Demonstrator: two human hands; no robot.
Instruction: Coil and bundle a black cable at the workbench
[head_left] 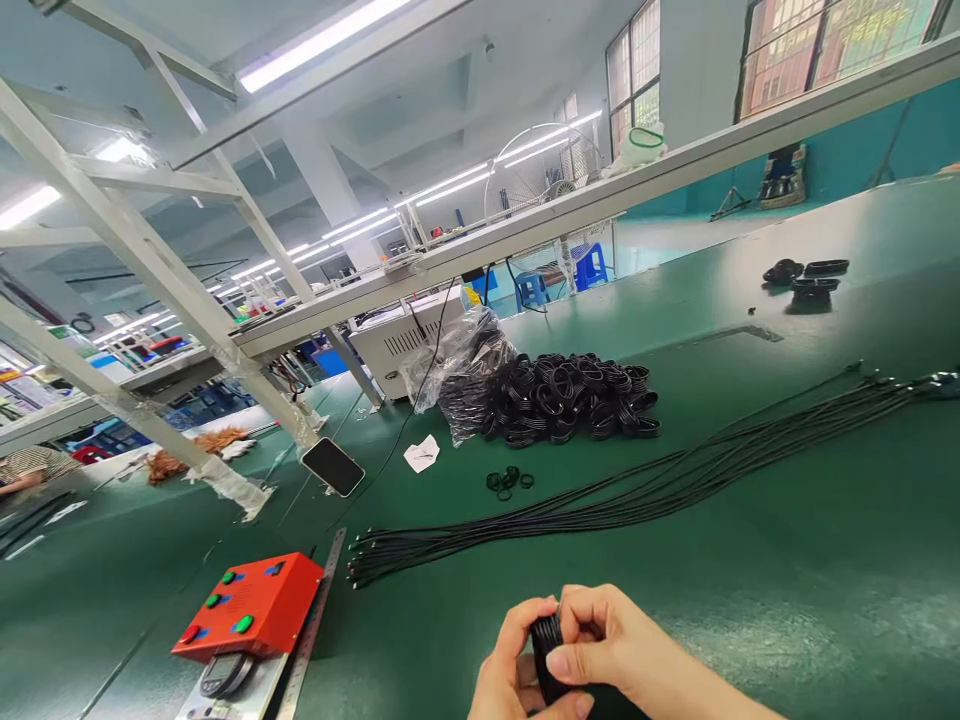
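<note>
A black ribbed rubber ring (546, 650) is standing on edge between the two hands, its long axis running nearly upright and leaning slightly to the left, though the fingers are hiding much of it and its opening cannot be seen. The left hand (508, 665) is cupping its lower left side, with the fingers curled closely around it. The right hand (600, 635) is pinching it from the upper right, with the thumb and fingertips pressing against it. Both grips are nearly closed, and both have hold of the ring, which is sitting snugly inside them. The hands are holding it just below a long bundle of black cables (637, 500), without touching the bundle. Beyond the bundle, a heap of black rubber rings (570, 395) is lying beside a plastic bag (465, 375), and a few small black rings (510, 482) are sitting between the heap and the bundle. Left of the bundle's ends, a red box (247, 605) is resting on a green table (825, 620) beside a steel ruler (311, 630).
</note>
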